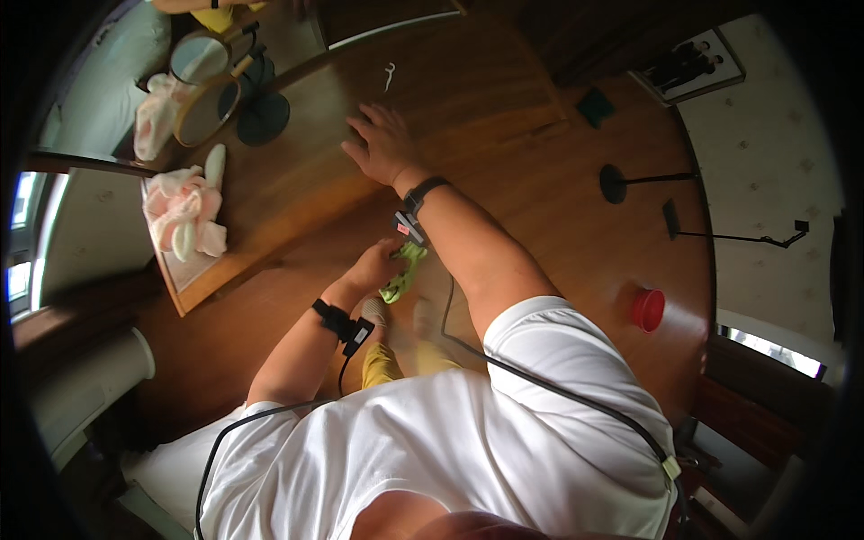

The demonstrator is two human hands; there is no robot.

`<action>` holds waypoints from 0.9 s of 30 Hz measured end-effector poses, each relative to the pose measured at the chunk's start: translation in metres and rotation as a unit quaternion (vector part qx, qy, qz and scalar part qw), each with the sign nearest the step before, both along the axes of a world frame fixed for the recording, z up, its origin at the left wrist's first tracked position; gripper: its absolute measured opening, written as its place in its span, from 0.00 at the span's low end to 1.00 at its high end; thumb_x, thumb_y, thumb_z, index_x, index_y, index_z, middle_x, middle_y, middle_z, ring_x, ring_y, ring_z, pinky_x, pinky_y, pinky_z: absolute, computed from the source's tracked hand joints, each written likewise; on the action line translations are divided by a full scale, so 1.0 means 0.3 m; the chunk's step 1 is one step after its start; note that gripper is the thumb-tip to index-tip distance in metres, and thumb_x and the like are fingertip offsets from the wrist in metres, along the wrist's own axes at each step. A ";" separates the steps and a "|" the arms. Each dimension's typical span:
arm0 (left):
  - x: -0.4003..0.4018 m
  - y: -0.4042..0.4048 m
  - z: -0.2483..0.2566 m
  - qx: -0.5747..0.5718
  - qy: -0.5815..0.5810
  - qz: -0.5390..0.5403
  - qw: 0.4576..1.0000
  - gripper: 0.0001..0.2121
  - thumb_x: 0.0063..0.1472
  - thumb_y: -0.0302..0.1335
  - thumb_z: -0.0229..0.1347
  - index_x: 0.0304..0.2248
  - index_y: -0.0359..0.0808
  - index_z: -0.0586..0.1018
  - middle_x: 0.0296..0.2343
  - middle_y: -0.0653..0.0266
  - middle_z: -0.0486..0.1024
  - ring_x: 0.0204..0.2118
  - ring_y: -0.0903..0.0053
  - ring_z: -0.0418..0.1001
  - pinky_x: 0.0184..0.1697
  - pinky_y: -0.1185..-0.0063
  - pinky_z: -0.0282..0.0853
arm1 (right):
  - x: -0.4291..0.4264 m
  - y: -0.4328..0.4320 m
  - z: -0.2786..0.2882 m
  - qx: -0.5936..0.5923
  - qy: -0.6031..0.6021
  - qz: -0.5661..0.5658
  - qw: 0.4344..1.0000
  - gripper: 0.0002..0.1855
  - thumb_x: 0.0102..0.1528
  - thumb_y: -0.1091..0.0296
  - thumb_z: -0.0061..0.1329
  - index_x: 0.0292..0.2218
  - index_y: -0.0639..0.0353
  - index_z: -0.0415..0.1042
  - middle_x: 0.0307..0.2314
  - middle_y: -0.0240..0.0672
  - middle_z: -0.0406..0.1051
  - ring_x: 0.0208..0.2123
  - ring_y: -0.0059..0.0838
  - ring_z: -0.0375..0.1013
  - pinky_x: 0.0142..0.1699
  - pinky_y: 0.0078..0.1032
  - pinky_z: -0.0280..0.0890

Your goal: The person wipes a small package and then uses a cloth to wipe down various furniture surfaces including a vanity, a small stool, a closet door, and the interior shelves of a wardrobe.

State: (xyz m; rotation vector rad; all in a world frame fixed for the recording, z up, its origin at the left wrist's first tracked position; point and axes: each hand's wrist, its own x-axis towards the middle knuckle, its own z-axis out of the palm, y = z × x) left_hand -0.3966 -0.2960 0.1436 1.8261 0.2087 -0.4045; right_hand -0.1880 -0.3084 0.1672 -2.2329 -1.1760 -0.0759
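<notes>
My left hand (378,265) is closed around a bunched light-green patterned cloth (405,271), held low over the floor in front of my feet. Over the wooden dresser top (317,155), my right hand (386,143) is spread, palm down, with nothing visible in it. A small, thin white curved item (389,77) lies on the wood just beyond its fingertips; its kind cannot be made out. Black straps with small devices circle both wrists.
A pale pink fluffy fabric item (185,210) rests at the dresser's left end. Near it stands a round tabletop mirror (208,111) before a large wall mirror. On the floor to the right are a red bucket-like container (649,310) and a black-based stand (613,183). Cables cross my body.
</notes>
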 end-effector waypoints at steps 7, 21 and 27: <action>-0.017 0.161 0.381 -0.119 0.029 0.072 0.990 0.17 0.60 0.19 0.55 0.49 0.30 0.75 0.38 0.64 0.77 0.41 0.78 0.74 0.44 0.80 0.70 | 0.004 -0.036 0.057 0.144 0.120 -0.060 0.980 0.24 0.58 0.50 0.50 0.49 0.58 0.74 0.51 0.48 0.68 0.56 0.48 0.62 0.62 0.42 0.56; 0.340 0.289 0.441 -0.154 0.080 -0.074 0.982 0.29 0.70 0.48 0.43 0.60 0.35 0.65 0.54 0.55 0.69 0.56 0.67 0.66 0.60 0.72 0.59 | -0.272 -0.448 0.362 0.230 0.468 -0.134 0.843 0.24 0.55 0.73 0.49 0.54 0.60 0.68 0.42 0.35 0.76 0.43 0.26 0.75 0.48 0.25 0.69; 0.446 0.483 0.230 0.449 -0.178 -0.270 0.833 0.31 0.67 0.46 0.46 0.63 0.38 0.60 0.65 0.59 0.52 0.68 0.65 0.45 0.68 0.62 0.43 | -0.077 -0.558 0.375 0.114 0.413 -0.153 0.891 0.30 0.57 0.69 0.50 0.60 0.58 0.61 0.44 0.44 0.75 0.45 0.35 0.75 0.50 0.29 0.68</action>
